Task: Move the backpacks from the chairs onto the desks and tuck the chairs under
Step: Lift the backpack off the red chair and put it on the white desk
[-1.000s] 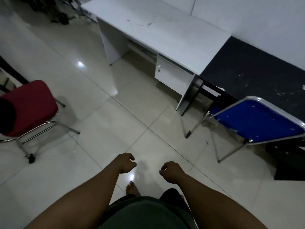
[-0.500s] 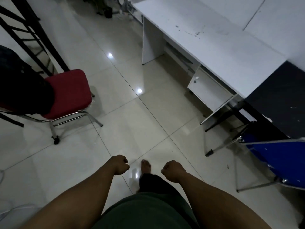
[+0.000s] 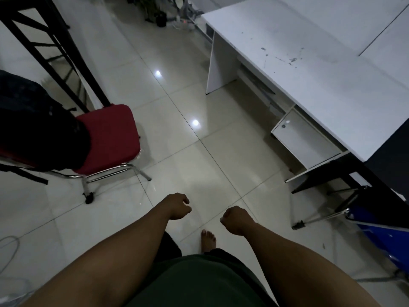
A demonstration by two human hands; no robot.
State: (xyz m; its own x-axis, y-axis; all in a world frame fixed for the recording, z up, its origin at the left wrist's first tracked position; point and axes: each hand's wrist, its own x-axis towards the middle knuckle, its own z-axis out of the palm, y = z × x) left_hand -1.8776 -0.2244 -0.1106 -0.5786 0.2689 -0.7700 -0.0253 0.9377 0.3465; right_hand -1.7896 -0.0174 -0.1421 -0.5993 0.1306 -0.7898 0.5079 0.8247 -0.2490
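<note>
A black backpack [image 3: 33, 125] lies on a red-cushioned chair [image 3: 112, 136] with chrome legs at the left. A white desk [image 3: 314, 69] with a small drawer unit stands at the upper right, its top bare. A blue folding chair [image 3: 380, 238] sits at the right edge, partly cut off, beside a dark desk [image 3: 389, 173]. My left hand [image 3: 177, 206] and my right hand [image 3: 235, 219] hang low in the middle over the tiled floor, both curled into loose fists with nothing in them. Neither hand touches a chair or the backpack.
A black metal frame [image 3: 51, 52] rises behind the red chair at the upper left. Cables and small dark items [image 3: 163, 12] lie on the floor at the top. A thin cord [image 3: 11, 249] loops at the lower left. My bare foot [image 3: 208, 239] stands on the tiles.
The view has swung left: the red chair and backpack have come further into the frame, while the blue chair has slid to the right edge. Both hands stay curled and hold nothing.
</note>
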